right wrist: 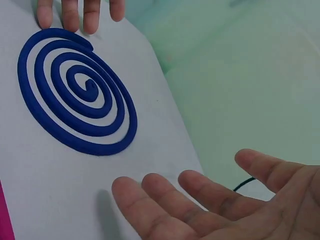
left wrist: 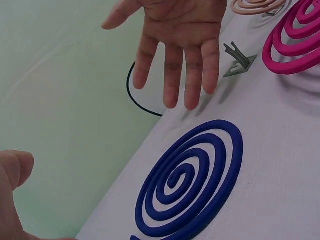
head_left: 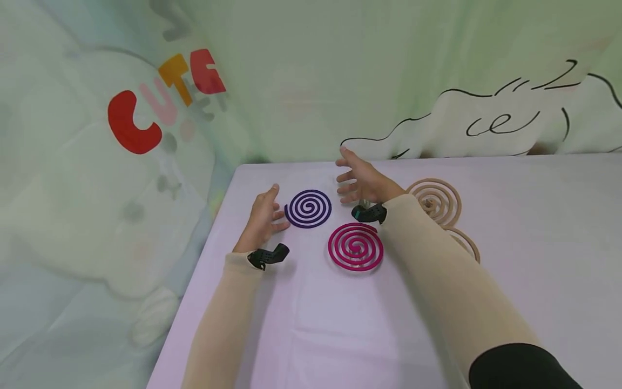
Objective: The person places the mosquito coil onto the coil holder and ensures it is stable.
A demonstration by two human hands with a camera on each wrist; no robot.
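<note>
A dark blue mosquito coil (head_left: 308,208) lies on the white-covered table between my two hands. My left hand (head_left: 262,217) is at its left, fingers spread and fingertips close to the coil's outer ring. Farther off on the coil's right, my right hand (head_left: 362,178) is held with the palm turned toward the coil and the fingers apart. Neither hand holds anything. Nearer to me is a pink mosquito coil (head_left: 355,247), below my right wrist. In the left wrist view a small metal coil stand (left wrist: 241,62) rises from the table near my right hand's fingertips.
Two tan mosquito coils lie to the right, one tan coil (head_left: 447,201) partly behind my right forearm and the other mostly hidden by the sleeve. The table (head_left: 335,340) meets a printed curtain (head_left: 311,81) at the back and left.
</note>
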